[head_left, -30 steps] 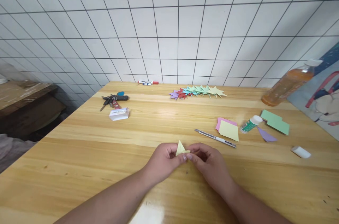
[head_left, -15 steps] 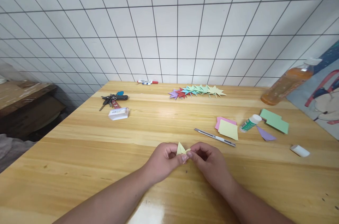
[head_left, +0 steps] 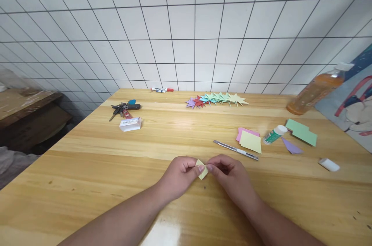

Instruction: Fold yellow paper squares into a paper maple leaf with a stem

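Note:
A small folded piece of pale yellow paper is pinched between both hands, low over the front middle of the wooden table. My left hand grips its left side, thumb lying across the front. At its right edge, my right hand pinches the paper between thumb and forefinger. Part of the paper is hidden behind the fingertips. Beyond the right hand lies a utility knife, and past it a yellow paper square on a pink one.
A row of folded paper leaf shapes lies by the wall. Right are a glue stick, green papers, a purple triangle, a white eraser and a bottle. Left are keys, a small box and a marker.
The yellow paper has turned in my fingers; its upright point is lower and a flat, diamond-like face now shows below the thumbs. Both hands stay in nearly the same place.

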A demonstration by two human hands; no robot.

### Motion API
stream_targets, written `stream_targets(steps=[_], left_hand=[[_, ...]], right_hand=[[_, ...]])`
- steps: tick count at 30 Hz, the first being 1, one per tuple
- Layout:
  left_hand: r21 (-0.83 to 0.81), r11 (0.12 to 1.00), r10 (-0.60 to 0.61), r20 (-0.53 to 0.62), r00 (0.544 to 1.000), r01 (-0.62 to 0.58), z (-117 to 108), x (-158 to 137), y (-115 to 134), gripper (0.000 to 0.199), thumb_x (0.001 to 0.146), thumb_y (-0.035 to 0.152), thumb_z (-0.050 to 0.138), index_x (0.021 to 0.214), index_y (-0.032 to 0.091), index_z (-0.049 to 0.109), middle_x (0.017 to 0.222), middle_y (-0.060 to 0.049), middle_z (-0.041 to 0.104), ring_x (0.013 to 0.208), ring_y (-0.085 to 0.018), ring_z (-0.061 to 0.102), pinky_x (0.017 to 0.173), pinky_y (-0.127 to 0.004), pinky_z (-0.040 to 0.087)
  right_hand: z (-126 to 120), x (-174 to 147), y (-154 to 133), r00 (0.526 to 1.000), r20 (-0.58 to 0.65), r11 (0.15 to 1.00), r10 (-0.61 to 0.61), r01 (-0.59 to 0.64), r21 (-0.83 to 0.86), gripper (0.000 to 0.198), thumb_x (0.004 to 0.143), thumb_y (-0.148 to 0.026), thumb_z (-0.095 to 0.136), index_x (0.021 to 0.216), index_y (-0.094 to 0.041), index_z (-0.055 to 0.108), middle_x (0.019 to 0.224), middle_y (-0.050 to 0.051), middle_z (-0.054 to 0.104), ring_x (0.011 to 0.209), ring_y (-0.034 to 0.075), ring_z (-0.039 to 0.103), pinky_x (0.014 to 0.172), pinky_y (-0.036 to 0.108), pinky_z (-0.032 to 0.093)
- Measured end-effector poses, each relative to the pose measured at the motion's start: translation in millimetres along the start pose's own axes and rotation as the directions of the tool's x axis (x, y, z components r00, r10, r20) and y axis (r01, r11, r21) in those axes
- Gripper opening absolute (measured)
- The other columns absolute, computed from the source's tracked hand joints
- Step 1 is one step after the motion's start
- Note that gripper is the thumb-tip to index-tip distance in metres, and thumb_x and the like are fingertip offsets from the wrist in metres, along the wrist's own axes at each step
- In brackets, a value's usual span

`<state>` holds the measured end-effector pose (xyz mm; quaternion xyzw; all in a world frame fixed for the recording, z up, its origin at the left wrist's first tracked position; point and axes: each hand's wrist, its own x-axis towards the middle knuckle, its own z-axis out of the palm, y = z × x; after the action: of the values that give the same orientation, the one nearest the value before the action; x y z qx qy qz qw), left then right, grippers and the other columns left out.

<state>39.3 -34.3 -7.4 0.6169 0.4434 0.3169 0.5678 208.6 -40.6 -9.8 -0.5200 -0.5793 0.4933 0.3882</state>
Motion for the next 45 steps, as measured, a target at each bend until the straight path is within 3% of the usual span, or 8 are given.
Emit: stream_targets(steps=[18,26,29,33,35,39,42,45], left_hand=[[0.0,0.999,0.034,0.043,0.998,-0.034,2,-3,1,0.027,0.076,0.038,0.061,0.077,0.012,0.064,0.069,-0.002,0.057,0.064,-0.013,0.048,0.058,-0.021,0.037],[-0.023,1.0,-0.017,-0.092,0.996,0.015,4,1,-6,0.024,0.074,0.036,0.061,0.074,0.012,0.059,0.06,0.004,0.042,0.055,-0.009,0.037,0.052,-0.02,0.03],[-0.015,1.0,-0.009,-0.104,0.995,0.008,1,1,-6,0.022,0.074,0.035,0.06,0.076,0.013,0.058,0.06,0.005,0.039,0.055,-0.009,0.036,0.051,-0.02,0.028],[0.143,0.99,0.015,-0.044,0.999,-0.009,0,-2,-4,0.014,0.076,0.027,0.056,0.069,0.015,0.055,0.057,0.005,0.039,0.053,-0.009,0.035,0.05,-0.02,0.028],[0.165,0.986,0.029,-0.049,0.998,-0.021,1,-3,-3,0.014,0.074,0.026,0.057,0.066,0.015,0.054,0.056,0.006,0.038,0.053,-0.009,0.035,0.05,-0.02,0.028],[-0.024,1.0,0.003,-0.081,0.997,-0.004,1,-1,-1,0.018,0.075,0.031,0.058,0.07,0.014,0.054,0.062,0.004,0.044,0.057,-0.01,0.04,0.054,-0.02,0.032],[-0.037,0.999,-0.028,-0.044,0.999,0.026,0,1,-3,0.022,0.074,0.035,0.06,0.069,0.014,0.056,0.062,0.002,0.046,0.058,-0.01,0.041,0.055,-0.021,0.033],[0.014,0.999,-0.049,-0.029,0.998,0.049,1,0,-7,0.024,0.075,0.035,0.06,0.064,0.014,0.056,0.057,0.003,0.043,0.055,-0.009,0.037,0.053,-0.021,0.031]], right_hand=[[-1,-1,1,1.0,0.009,0.999,-0.003,0.003,-0.033,0.019,0.075,-0.034,0.06,0.068,-0.017,0.061,0.061,-0.001,0.055,0.057,0.012,0.047,0.053,0.023,0.038],[-2,1,2,0.999,0.049,1.0,-0.018,0.018,0.005,0.019,0.078,-0.032,0.056,0.066,-0.018,0.054,0.059,-0.003,0.047,0.056,0.011,0.043,0.053,0.022,0.037],[-3,-1,2,0.997,0.003,0.997,-0.08,0.08,-0.002,0.013,0.08,-0.029,0.054,0.087,-0.02,0.058,0.08,0.002,0.057,0.064,0.013,0.048,0.056,0.023,0.041],[-4,-7,4,0.95,-0.02,0.943,-0.313,0.308,-0.129,0.049,0.079,-0.022,0.055,0.126,-0.029,0.042,0.121,0.005,0.05,0.096,0.019,0.05,0.076,0.03,0.045],[-3,-8,5,0.946,0.026,0.93,-0.322,0.321,-0.181,0.036,0.08,-0.022,0.054,0.116,-0.029,0.053,0.105,0.004,0.058,0.09,0.018,0.053,0.078,0.032,0.044],[-2,-3,8,0.99,0.007,0.99,-0.138,0.138,-0.04,0.014,0.08,-0.026,0.056,0.094,-0.023,0.059,0.08,0.001,0.058,0.07,0.015,0.053,0.066,0.028,0.044],[-4,2,9,0.999,-0.005,0.988,-0.034,0.035,0.148,0.019,0.078,-0.028,0.059,0.094,-0.023,0.052,0.072,-0.003,0.051,0.063,0.012,0.05,0.058,0.024,0.041],[-6,3,7,1.0,-0.002,0.987,-0.008,0.009,0.161,0.023,0.077,-0.027,0.058,0.097,-0.023,0.049,0.065,-0.006,0.044,0.058,0.011,0.046,0.054,0.022,0.039]])
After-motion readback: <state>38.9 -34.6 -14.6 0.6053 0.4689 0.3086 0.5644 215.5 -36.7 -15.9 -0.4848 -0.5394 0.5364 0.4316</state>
